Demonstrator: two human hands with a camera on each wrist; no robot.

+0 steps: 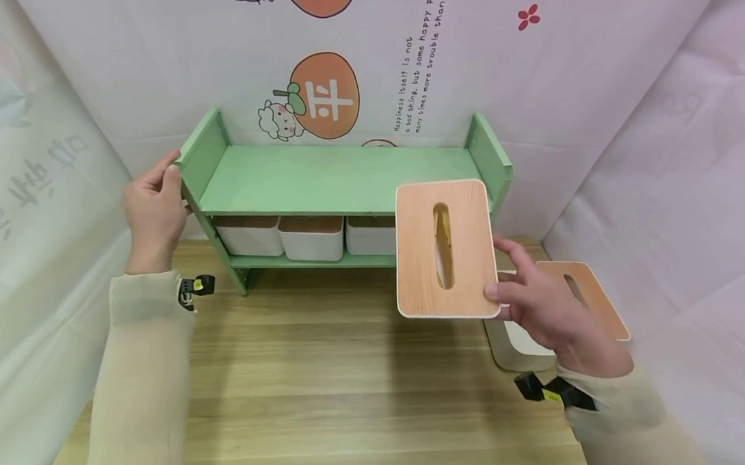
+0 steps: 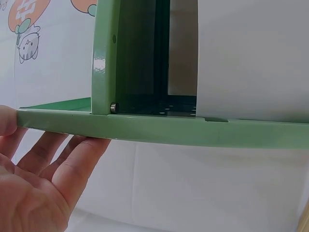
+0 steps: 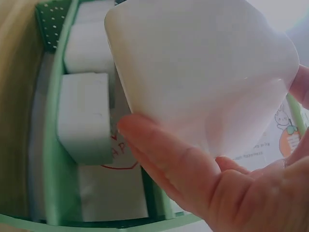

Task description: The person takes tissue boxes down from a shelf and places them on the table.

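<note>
A small green two-tier shelf (image 1: 340,175) stands against the back wall. My left hand (image 1: 156,211) grips the upper edge of its left side panel, thumb on one face and fingers on the other, as the left wrist view also shows. Raised in front of the shelf's right part is a white tissue box (image 1: 416,251) with a wood-grain lid and a slot, something yellowish showing inside. My right hand (image 1: 550,312) holds it by its right side, and its white underside (image 3: 193,63) faces the right wrist camera. Another tissue box (image 1: 599,300) sits on the floor, partly behind my right hand.
On the lower tier stand several white boxes (image 1: 312,241) with wooden tops, side by side. The held box hides the tier's right end. Wood-look flooring (image 1: 310,378) lies in front. White printed cloth walls (image 1: 641,161) close in the back and both sides.
</note>
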